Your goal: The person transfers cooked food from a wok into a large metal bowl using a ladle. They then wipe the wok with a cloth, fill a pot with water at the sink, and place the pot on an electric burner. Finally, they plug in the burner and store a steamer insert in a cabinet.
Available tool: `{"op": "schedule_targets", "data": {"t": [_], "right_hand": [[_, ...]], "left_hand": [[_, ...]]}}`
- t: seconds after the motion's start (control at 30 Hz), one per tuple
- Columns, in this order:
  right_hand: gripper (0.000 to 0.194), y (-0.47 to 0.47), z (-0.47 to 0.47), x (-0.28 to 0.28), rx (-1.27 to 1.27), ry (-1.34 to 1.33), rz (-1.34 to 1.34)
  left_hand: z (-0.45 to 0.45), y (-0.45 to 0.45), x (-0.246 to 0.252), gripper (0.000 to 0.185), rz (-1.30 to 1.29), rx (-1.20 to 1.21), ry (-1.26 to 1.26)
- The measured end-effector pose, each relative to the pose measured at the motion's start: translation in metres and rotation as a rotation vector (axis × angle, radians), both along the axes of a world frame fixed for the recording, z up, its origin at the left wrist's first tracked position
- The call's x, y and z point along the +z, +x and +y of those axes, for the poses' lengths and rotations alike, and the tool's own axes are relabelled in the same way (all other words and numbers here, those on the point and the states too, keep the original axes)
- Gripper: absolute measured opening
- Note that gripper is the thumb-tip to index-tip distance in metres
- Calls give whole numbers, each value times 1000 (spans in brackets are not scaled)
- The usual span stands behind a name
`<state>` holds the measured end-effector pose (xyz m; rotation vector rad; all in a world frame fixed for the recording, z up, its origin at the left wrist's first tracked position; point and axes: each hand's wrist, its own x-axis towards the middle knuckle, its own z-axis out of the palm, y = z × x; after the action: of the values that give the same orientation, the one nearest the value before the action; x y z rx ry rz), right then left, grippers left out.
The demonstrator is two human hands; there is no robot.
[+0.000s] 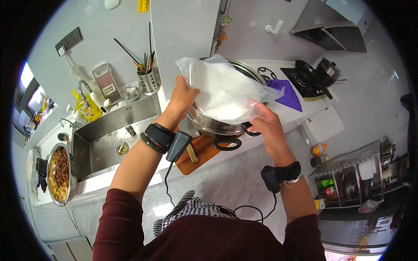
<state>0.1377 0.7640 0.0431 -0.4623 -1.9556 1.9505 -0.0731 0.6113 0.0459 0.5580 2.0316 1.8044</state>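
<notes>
A clear plastic bag of white powder (222, 88) is held up between both hands. My left hand (183, 96) grips its left edge; my right hand (265, 119) pinches its lower right corner. Below the bag is a wide stainless steel pot (209, 125) with black loop handles, largely hidden by the bag. Partly under the pot lies a wooden cutting board (199, 151), and a knife's handle (192, 153) rests on it.
Left of the board is a steel sink (98, 150), with a bowl of mixed grain-like food (60, 176) beyond it. A purple cloth (289, 94) lies right of the pot, before a hob (298, 84) bearing dark pans. A perforated utensil holder (148, 83) stands behind the sink.
</notes>
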Motion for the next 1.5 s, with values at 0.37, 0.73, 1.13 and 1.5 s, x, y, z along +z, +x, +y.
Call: {"op": "schedule_targets", "data": {"t": [0.37, 0.73, 1.13, 1.5], "right_hand": [[42, 54, 40, -23, -552, 133, 23], [31, 29, 48, -56, -177, -677, -131], [36, 20, 75, -80, -46, -638, -214], [54, 30, 145, -70, 239, -662, -222]], "left_hand": [[-192, -11, 64, 32, 151, 132, 603], [-282, 27, -5, 53, -198, 539, 517], [-206, -7, -180, 43, -632, 321, 410], [-197, 26, -282, 74, 79, 964, -536]]}}
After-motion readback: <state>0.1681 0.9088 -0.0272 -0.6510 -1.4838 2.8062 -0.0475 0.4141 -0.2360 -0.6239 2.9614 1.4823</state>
